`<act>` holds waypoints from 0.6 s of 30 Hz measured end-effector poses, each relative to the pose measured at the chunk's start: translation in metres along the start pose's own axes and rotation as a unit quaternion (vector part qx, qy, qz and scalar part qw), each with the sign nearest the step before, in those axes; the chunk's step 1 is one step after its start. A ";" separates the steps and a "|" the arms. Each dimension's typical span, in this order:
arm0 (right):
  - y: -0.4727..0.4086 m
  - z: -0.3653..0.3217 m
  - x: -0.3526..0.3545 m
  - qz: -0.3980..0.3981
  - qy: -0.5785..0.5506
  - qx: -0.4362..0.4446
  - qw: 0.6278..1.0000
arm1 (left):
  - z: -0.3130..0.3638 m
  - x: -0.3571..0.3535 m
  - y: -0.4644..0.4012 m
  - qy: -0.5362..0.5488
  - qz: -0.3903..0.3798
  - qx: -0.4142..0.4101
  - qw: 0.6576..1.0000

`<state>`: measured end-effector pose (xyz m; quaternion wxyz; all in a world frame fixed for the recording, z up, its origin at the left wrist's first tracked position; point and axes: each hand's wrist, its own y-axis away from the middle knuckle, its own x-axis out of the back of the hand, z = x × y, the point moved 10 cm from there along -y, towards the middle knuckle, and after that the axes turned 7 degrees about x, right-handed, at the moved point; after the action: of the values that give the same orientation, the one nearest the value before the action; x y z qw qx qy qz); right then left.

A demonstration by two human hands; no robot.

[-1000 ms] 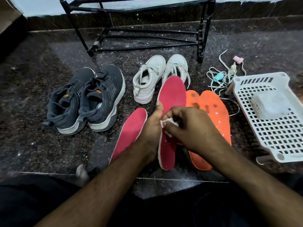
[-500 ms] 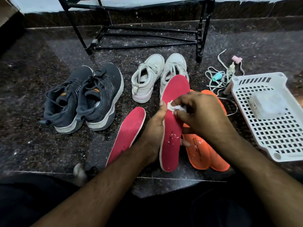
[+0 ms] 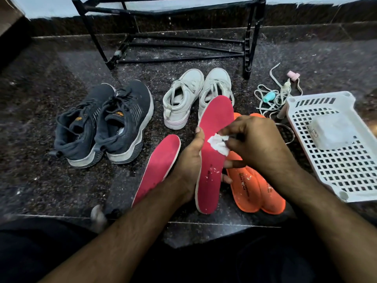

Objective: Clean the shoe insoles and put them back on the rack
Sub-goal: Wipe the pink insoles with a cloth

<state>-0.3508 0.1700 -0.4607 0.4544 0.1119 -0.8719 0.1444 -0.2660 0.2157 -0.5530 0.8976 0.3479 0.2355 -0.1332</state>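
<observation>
Red foam insole [image 3: 214, 144] is up off the floor, left hand [image 3: 189, 160] wrapped round its left edge with fingertips showing past the right edge; right hand [image 3: 255, 144] pinches a crumpled white tissue [image 3: 218, 144] against its middle.

Risks, as I judge them: tissue looks to be shredding, white flecks sit on the lower half of the insole, so more rubbing may add lint instead of removing it; one-sided grip on a bendy insole could let it fold or slip under pressure; crumbs likely drop onto the orange insoles [image 3: 257, 188] directly below.

Count: red insoles 2, the second one [image 3: 159, 168] lies flat on the granite floor [image 3: 40, 176] just left of the left hand; orange insoles 2, overlapping; dark grey sneakers [image 3: 102, 125] 2; white sneakers [image 3: 195, 97] 2; black rack [image 3: 173, 33] 1, at the far edge of the floor, no insoles on it; white plastic basket [image 3: 342, 170] 1, near the right edge; loose laces [image 3: 271, 99] beside it, number unclear.
</observation>
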 end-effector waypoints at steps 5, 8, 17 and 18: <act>0.008 -0.036 -0.012 0.006 -0.006 0.102 0.995 | 0.002 0.008 -0.002 0.048 0.008 -0.006 0.999; 0.008 -0.029 -0.006 0.023 -0.001 0.090 0.996 | 0.001 0.005 -0.002 0.045 -0.011 0.000 0.999; 0.009 -0.030 -0.005 0.033 -0.010 0.091 0.995 | 0.004 0.000 0.000 0.061 -0.023 -0.009 0.998; 0.010 -0.032 -0.009 0.025 -0.006 0.099 0.995 | 0.004 0.002 0.000 0.070 -0.014 -0.007 0.997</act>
<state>-0.3246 0.1907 -0.4526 0.4325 0.1356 -0.8583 0.2405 -0.2634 0.2133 -0.5513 0.8795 0.3467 0.3033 -0.1195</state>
